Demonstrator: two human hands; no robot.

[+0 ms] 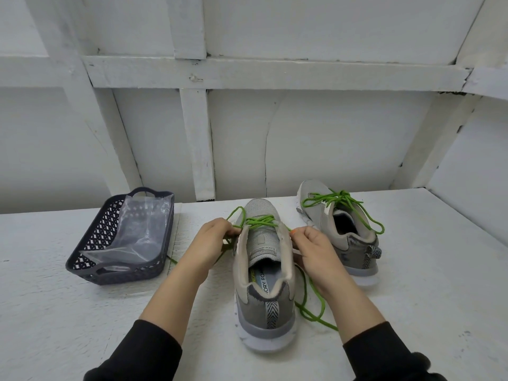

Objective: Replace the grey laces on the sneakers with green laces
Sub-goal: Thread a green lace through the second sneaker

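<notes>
Your left grip point(213, 240) pinches the green lace point(259, 219) at the left edge of the near sneaker point(265, 298); your right grip point(313, 250) pinches it at the right edge. The far sneaker point(312, 204), already laced green, stands to the right on the tabletop point(412, 284).

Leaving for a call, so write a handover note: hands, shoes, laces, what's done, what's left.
Left hand pinches the green lace at the near sneaker's left edge. Right hand appears to pinch it at the right edge.
Near sneaker stands between the hands, heel toward the person. The lace crosses the front eyelets, and its loose ends trail on the table.
Far sneaker, back right, is laced green with a tied bow.
Basket on the left holds a clear bag. No grey laces in view.
Done: far sneaker. Left: finish lacing the near one and tie it.
</notes>
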